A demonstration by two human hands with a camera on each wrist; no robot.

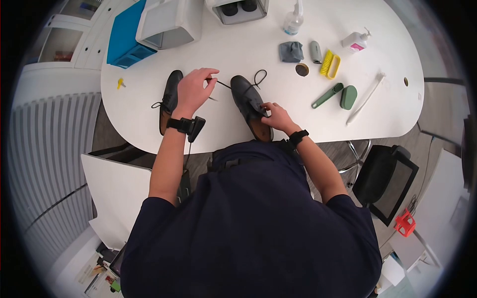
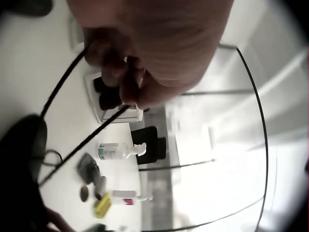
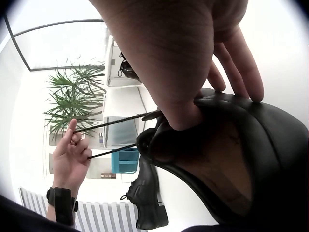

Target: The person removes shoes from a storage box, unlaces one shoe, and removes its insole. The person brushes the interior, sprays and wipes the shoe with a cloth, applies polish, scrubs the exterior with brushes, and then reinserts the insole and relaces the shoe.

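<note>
White oval desk point(image 1: 318, 109) w/ a black office chair point(image 1: 385, 181) nearby, grey floor point(image 1: 201, 166), ribbed panel point(image 1: 54, 159) on the L, pretty bright btw.

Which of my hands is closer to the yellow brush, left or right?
Right. Your right hand grips the shoe, left of the yellow brush and closer to your body. Your left hand is farther left, past that shoe, holding its lace.

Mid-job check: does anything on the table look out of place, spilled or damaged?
No spill or damage shows. One oddity: a small yellow object lies near the left edge of the table, far from the yellow brush.
</note>
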